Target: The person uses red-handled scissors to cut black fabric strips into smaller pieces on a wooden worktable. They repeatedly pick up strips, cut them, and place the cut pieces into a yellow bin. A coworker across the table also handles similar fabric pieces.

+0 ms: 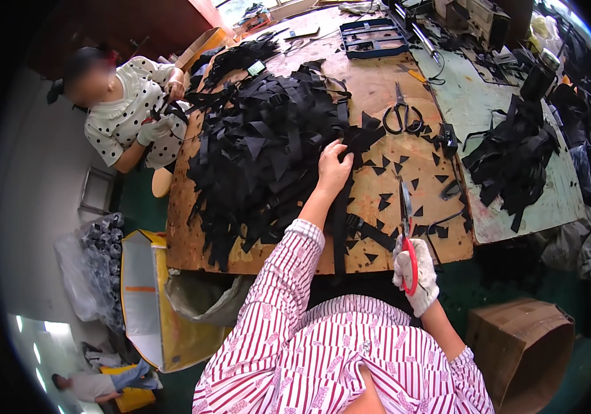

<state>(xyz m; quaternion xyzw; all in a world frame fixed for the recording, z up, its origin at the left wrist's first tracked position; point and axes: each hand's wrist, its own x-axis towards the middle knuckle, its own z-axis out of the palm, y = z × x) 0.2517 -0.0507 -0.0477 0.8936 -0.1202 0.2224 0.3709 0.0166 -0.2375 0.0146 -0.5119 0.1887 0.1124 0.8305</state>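
My bare left hand [331,165] rests on the right edge of a large pile of black fabric strips [261,138], its fingers bent and somewhat apart, touching the strips. My right hand [418,283], in a white glove, is closed on red-handled scissors [406,255], whose blades point forward over the worn wooden table [385,193]. Small black triangular offcuts [384,203] lie scattered around the blades. Black-handled shears [402,119] lie farther forward on the table.
A co-worker [123,110] with a gloved hand is at the table's left. A pale side table [558,207] holds more strips [506,159] and a black cylinder. A blue tray [371,38] lies at the back. Yellow bins [143,303] and a cardboard box [516,352] stand below.
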